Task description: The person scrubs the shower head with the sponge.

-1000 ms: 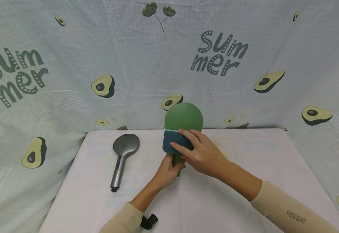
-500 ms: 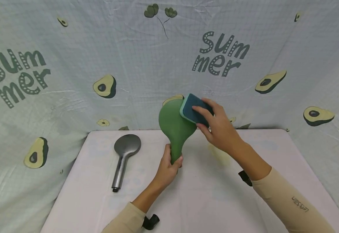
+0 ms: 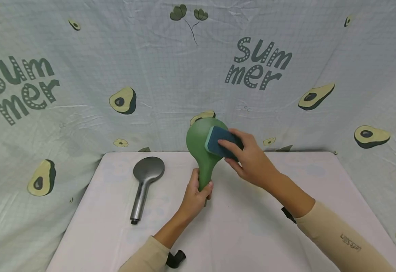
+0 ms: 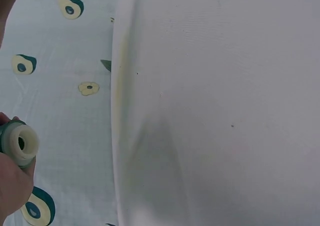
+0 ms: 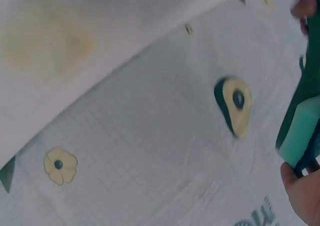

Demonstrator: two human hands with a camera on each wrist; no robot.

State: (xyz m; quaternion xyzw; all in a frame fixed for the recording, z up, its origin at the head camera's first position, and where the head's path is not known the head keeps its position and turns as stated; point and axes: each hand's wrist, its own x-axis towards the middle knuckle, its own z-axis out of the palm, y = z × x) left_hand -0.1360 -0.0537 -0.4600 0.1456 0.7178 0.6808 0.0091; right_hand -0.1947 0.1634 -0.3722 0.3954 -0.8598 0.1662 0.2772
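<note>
Clamped round the handle of a green shower head (image 3: 198, 138), the left hand (image 3: 193, 196) has its thumb along one side and its fingers curled behind. The handle points up from that hand, with the broad round head at twelve o'clock, held above the pale pink surface (image 3: 245, 226).

At two o'clock from the left hand, the right hand (image 3: 254, 160) pinches a dark blue sponge (image 3: 221, 133), thumb below and fingers spread over its top. The sponge touches the three o'clock side of the round head, its pale green layer toward the shower head. In the left wrist view, a white hollow ring (image 4: 31, 140) shows at the handle's end.

At nine o'clock from the left hand, a grey shower head (image 3: 143, 185) lies on the surface, its head toward twelve and its handle toward seven. A black piece (image 3: 177, 259) shows beside the left sleeve (image 3: 147, 257), near half past six from the left hand. Behind, toward twelve, hangs a cloth (image 3: 170, 71) printed with avocados. In the right wrist view, a faint yellowish patch (image 5: 50, 41) marks the surface toward ten o'clock.
</note>
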